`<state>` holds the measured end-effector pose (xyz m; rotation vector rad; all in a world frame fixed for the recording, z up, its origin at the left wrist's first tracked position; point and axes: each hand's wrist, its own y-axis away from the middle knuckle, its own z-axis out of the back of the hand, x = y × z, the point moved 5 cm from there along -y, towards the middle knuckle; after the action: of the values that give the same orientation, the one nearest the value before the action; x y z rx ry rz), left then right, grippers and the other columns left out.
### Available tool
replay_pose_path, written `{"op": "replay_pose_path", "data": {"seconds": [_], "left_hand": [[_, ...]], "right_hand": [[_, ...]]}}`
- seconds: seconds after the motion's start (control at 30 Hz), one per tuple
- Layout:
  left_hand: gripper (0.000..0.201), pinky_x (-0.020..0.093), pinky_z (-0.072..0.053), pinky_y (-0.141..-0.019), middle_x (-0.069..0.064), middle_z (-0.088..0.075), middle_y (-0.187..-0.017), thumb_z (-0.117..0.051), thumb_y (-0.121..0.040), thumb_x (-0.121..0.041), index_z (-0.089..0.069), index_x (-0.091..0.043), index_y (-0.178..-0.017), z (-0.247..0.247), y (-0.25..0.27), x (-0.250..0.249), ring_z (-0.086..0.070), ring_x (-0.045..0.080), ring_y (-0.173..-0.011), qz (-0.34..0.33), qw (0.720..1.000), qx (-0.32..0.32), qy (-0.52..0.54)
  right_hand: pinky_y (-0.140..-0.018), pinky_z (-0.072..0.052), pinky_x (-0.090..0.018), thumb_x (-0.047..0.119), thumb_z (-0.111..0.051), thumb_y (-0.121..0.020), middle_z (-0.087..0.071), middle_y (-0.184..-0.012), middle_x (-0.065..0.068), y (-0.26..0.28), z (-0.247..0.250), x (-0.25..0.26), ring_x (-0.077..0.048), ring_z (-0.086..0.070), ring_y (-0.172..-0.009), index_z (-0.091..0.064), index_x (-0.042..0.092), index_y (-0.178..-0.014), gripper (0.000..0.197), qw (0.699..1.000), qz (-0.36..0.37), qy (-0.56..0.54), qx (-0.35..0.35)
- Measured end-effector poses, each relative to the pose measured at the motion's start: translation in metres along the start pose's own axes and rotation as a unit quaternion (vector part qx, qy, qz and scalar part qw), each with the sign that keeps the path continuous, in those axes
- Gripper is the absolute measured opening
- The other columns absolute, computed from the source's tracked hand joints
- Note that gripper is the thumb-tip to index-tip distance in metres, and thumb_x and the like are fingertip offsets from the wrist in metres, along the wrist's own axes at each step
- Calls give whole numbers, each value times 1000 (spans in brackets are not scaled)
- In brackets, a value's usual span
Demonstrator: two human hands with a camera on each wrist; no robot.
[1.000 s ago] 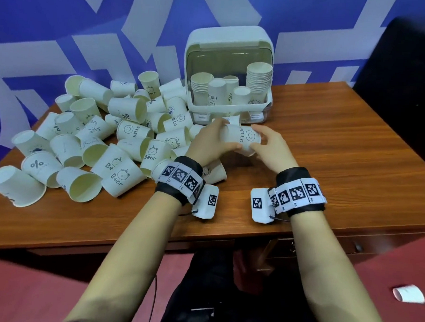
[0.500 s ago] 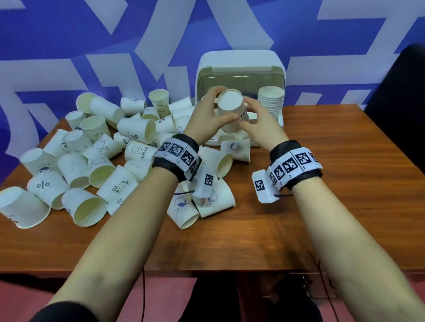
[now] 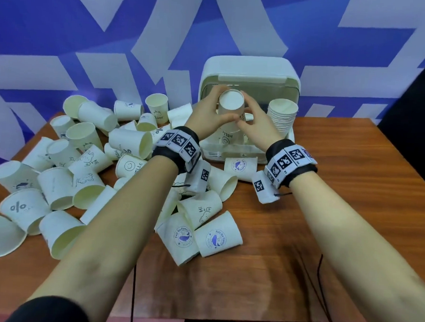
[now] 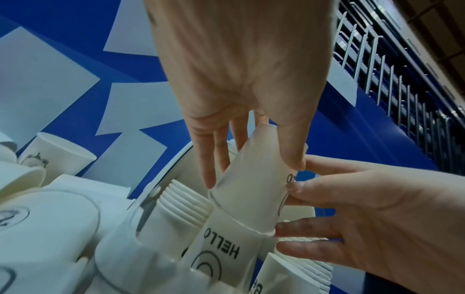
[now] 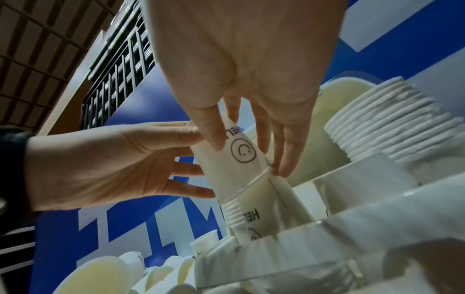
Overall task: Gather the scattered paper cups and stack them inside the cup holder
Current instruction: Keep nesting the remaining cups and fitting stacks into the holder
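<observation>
Both the left hand (image 3: 210, 116) and the right hand (image 3: 256, 128) pinch one smooth, tapered paper cup (image 3: 230, 107), upside down over a ribbed stack in the plastic holder (image 3: 250, 71).

The right hand (image 5: 241, 83) reaches down from the top of the right wrist view, thumb and fingers (image 5: 286, 159) spread round an upside-down paper cup (image 5: 234, 165) printed with a smiley face and part of the word HELLO. The left hand (image 5: 105, 165) comes in from the left, its fingertips touching the same cup's other side. The cup sits over a second cup (image 5: 266, 208) (also marked HELLO, base up), their rims meeting just under the right fingertips. To the right stands a tall stack of nested cups (image 5: 392, 123) inside the white cup holder (image 5: 365, 179). Loose cups (image 5: 105, 274) lie blurred at the lower left, against a blue-and-white wall (image 5: 141, 228).
</observation>
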<state>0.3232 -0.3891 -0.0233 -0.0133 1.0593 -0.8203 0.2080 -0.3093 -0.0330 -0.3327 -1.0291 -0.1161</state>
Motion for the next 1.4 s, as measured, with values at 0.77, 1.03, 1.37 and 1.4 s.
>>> {"op": "replay_pose_path", "data": {"seconds": [0.77,1.03,1.37,1.4], "left_hand": [[74,31,-34,-108,9,-38,-150,-62,-91,-29,-22,-13,-151,-28,-4,35,-39,22,-135,64,990,86,-95],[73,32,-28,-112,11,-37,-151,-66,-88,-23,-28,-10,-149,-36,-9,54,-36,23,-138,90,977,118,-152],[76,31,-39,-97,14,-46,-143,-58,-93,-24,-13,-14,-153,-31,6,33,-51,27,-122,106,964,150,-190],[74,31,-39,-100,13,-44,-145,-59,-93,-25,-17,-14,-152,-26,9,27,-50,25,-124,101,965,148,-191]], "right_hand": [[-101,-43,-41,15,-54,-92,-46,-142,-7,-6,-17,-41,-22,-49,-123,-29,34,-146,62,990,5,140,5],[-102,-32,-25,19,-56,-94,-49,-141,-6,-17,-22,-50,-21,-45,-128,-42,17,-142,50,978,-3,209,-5],[-107,-32,-32,14,-57,-90,-39,-147,-11,-4,-26,-35,-25,-40,-133,-25,19,-149,67,972,-56,222,50],[-107,-31,-31,13,-57,-90,-38,-148,-11,2,-23,-31,-24,-38,-134,-25,19,-149,67,974,-52,217,36]]}}
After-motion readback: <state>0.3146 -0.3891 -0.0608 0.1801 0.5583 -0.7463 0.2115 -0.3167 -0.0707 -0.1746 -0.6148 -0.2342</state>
